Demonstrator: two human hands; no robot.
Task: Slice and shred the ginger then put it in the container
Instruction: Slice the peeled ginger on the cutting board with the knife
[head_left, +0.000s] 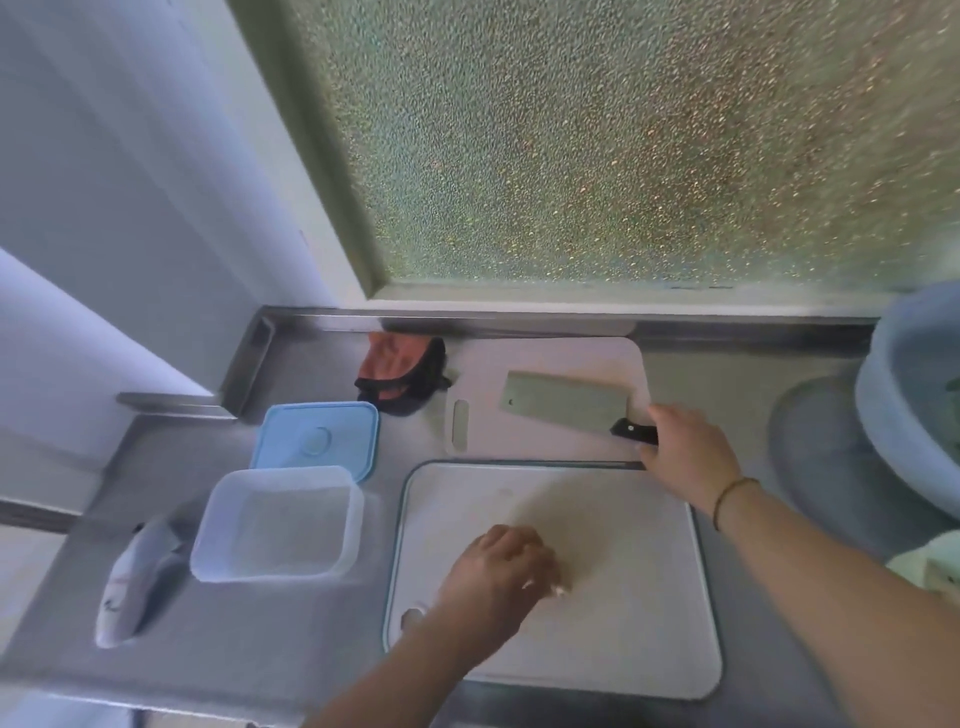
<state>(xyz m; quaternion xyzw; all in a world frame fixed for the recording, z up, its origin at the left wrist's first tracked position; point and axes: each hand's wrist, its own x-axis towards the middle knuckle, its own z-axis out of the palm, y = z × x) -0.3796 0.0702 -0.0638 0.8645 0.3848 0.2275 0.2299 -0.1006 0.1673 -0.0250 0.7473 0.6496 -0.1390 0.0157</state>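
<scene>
Two hands were busy at once. Right hand (685, 457) had its fingers curled round the cleaver (566, 401) handle at 1 o'clock, blade flat on the far board (545, 400). Left hand (498, 571) was bunched on the near board (597, 597), fingers pinching what looked like the ginger (558, 588); only a pale nub showed, blurred. Container (278, 525) sat open at 9 o'clock, lid (317, 439) just behind it.

Risks, as I judged them: bringing the blade across could clip the left fingertips, which looked extended rather than tucked. Small piece could roll under the cut. Board could skid on the steel table (727, 374).
</scene>
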